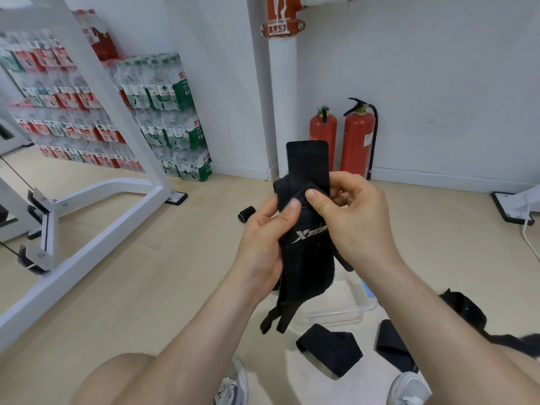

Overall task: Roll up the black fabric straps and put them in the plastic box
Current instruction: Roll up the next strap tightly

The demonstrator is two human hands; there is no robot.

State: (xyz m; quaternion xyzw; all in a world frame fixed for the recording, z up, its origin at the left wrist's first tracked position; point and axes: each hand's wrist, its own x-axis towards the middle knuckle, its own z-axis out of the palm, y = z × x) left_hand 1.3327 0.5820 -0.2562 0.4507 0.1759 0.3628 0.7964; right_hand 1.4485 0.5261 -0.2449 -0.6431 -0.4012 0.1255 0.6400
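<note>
Over pale floor (146, 287) by a white wall (438, 83), left hand (263, 238) and right hand (356, 217) pinch a black strap (306, 258).

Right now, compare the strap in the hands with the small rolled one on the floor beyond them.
The held strap hangs unrolled and long; the floor strap is a tight roll. The held strap is gripped by the left hand and right hand; the floor strap lies untouched. Both are black.

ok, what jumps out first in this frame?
The left hand and right hand pinch a black fabric strap at centre frame, its top end standing up. Two red fire extinguishers stand against the wall behind; the clear plastic box sits on the floor below the strap.
</note>
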